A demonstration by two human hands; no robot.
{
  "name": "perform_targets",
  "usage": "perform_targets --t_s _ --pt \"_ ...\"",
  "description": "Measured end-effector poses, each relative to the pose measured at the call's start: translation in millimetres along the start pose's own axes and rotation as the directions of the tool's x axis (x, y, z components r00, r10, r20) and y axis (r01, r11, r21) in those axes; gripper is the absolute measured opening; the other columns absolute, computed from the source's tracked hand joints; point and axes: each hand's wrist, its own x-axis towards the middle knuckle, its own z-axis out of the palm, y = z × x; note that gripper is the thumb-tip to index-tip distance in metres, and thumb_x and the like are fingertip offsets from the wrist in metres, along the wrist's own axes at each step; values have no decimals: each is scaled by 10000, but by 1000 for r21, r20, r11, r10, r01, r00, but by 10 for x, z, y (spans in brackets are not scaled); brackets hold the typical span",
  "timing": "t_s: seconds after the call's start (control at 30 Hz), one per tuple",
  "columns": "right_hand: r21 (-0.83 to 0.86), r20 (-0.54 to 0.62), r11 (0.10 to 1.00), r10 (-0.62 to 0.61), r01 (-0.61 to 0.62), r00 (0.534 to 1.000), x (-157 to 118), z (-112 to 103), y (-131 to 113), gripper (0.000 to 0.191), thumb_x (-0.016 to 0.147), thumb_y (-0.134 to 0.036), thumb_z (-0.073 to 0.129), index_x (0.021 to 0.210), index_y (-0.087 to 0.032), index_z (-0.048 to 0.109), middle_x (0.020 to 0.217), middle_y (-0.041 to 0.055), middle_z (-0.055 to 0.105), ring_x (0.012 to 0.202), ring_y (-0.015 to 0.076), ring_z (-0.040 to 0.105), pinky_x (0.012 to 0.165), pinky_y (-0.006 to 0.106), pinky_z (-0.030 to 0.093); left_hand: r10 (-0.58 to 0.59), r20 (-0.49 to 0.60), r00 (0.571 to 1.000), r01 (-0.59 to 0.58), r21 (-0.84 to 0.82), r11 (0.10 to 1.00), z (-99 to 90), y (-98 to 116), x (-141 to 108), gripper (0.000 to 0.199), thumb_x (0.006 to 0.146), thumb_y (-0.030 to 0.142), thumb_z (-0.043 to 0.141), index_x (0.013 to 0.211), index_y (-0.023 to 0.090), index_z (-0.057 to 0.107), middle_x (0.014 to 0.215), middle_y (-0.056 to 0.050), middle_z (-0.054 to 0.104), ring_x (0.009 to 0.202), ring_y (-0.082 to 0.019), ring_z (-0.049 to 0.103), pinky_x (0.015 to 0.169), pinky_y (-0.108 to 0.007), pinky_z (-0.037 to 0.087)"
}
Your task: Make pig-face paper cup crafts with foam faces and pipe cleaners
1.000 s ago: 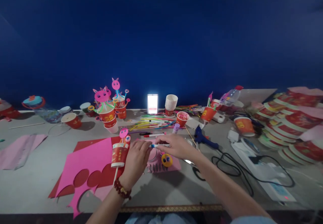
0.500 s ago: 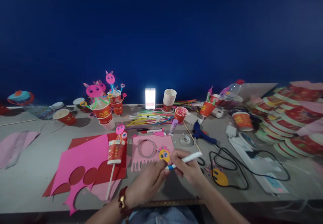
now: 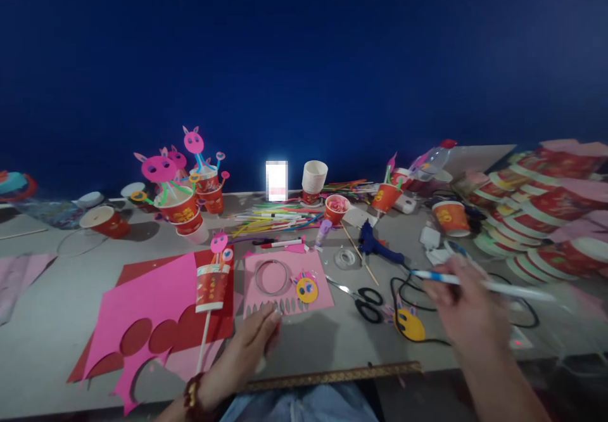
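Observation:
My right hand (image 3: 468,301), blurred by motion, grips a white marker with a blue band (image 3: 515,290) at the right, above the black cord. Its tip end points left. At the front of the pink sheet (image 3: 308,263), my left hand (image 3: 256,339) is closed with fingers together; whatever they may hold is hidden. A yellow paper face with pink ears (image 3: 306,289) lies on that sheet beside a thin ring (image 3: 271,277). Black-handled scissors (image 3: 368,301) rest between my hands. Another yellow face (image 3: 409,326) lies partly under the cord, near my right hand.
Left are magenta cut paper (image 3: 142,289) and a red cup on a stick (image 3: 211,289). Cups with pink paper figures (image 3: 175,203) stand behind. A blue glue gun (image 3: 377,244) and tape roll (image 3: 344,258) lie centre-right. Stacked cups (image 3: 536,213) fill the far right.
My hands have parted. My right hand has swung right with the marker, while my left has shifted left and down. The scissors between them now show. The view has turned slightly right.

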Motion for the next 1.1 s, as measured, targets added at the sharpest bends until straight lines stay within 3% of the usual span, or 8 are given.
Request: perform_targets --t_s 0.07,0.1,0.13,0.2,0.27,0.43,0.67,1.1 --pt "-78 160 990 128 -117 979 -69 41 185 348 754 -506 774 644 -208 632 458 -53 540 353 81 386 330 200 281 247 -51 968 -218 320 922 24 -53 83 260 990 395 444 916 201 600 916 -72 690 879 -220 631 832 -377 515" --pt "-158 290 968 232 -193 929 -145 112 315 347 759 -510 778 684 -195 652 475 -36 562 376 92 433 343 197 294 369 -1 929 -325 473 819 56 -71 141 194 987 309 465 1006 197 622 1076 -101 708 1039 -250 632 936 -422 496" --pt "-201 345 955 278 -219 897 -229 200 455 358 778 -514 763 685 -193 633 504 -30 575 401 94 460 368 197 322 469 66 881 -409 605 683 96 -87 203 186 982 236 472 1075 189 626 1188 -112 699 1149 -267 613 1006 -454 472" --pt "-246 406 952 271 -182 872 -374 382 721 344 819 -512 723 743 -192 627 546 -31 585 443 101 496 419 203 377 555 173 813 -478 744 468 179 -125 320 214 970 160 494 1146 165 617 1286 -115 681 1246 -275 587 1066 -475 451" --pt "-286 450 954 222 -96 865 -452 521 925 293 871 -488 665 848 -200 619 561 -41 581 462 114 512 447 214 407 563 217 797 -484 788 381 243 -176 405 208 962 157 534 1153 155 617 1293 -105 689 1254 -262 596 1084 -467 447" --pt "-326 485 944 115 57 867 -496 634 1176 201 894 -412 606 841 -219 579 654 -17 620 555 148 570 511 243 453 542 235 807 -472 808 353 301 -299 478 204 986 186 510 1151 169 629 1281 -95 704 1224 -239 631 1111 -472 407" --pt "-422 480 876 0 231 877 -551 622 1229 188 886 -306 576 719 -222 556 604 -40 525 547 138 494 536 248 384 569 226 791 -478 809 342 307 -399 485 216 999 192 476 1153 179 626 1303 -76 696 1250 -221 609 1144 -458 341" --pt "-480 540 808 -35 342 841 -522 653 1202 187 900 -244 538 715 -218 559 612 -36 550 549 137 505 547 247 379 566 227 793 -463 828 315 325 -366 502 219 999 217 489 1162 166 625 1281 -81 703 1238 -227 605 1139 -454 320"
